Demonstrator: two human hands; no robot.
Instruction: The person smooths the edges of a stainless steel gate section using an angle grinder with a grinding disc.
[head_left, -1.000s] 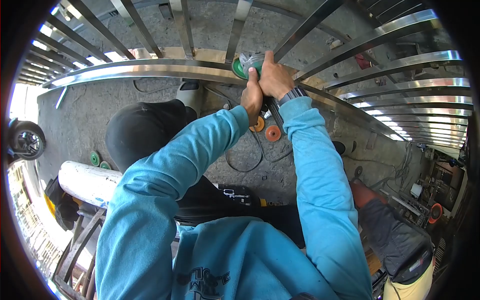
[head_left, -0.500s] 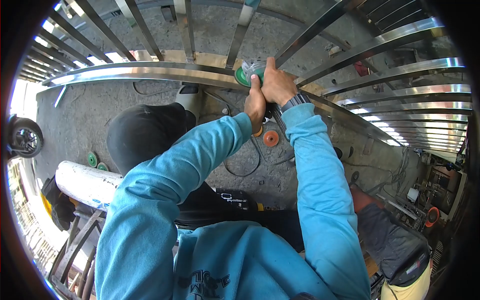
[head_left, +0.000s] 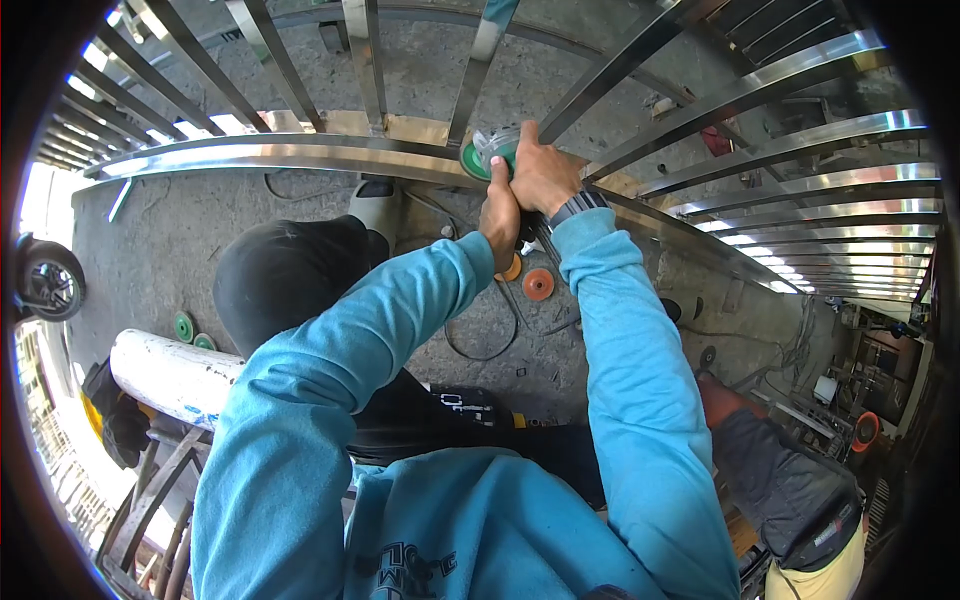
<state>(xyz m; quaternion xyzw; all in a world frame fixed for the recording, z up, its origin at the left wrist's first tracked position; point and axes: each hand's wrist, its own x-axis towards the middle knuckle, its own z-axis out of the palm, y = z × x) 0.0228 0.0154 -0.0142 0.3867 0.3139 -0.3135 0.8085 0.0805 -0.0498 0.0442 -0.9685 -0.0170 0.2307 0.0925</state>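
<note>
Both my hands are wrapped round an angle grinder [head_left: 508, 148] with a green disc [head_left: 474, 160]. My left hand [head_left: 499, 212] grips it from below, its thumb pointing up along the body. Higher and to the right, my right hand [head_left: 546, 178] closes over the grinder, a dark band on that wrist. The disc is at the shiny metal rail [head_left: 330, 148] of a barred frame; whether it touches cannot be made out. Much of the grinder's body is hidden by my hands.
On the floor lie an orange disc [head_left: 538, 284], green discs [head_left: 184, 325] and a looping cable [head_left: 484, 355]. A white cylinder [head_left: 175, 372] lies at my left. Another person's dark-clothed part [head_left: 795, 490] shows at lower right. Metal bars [head_left: 790, 190] extend right.
Both hands and the grinder have shifted slightly left along the rail. More of an orange disc shows below my left hand.
</note>
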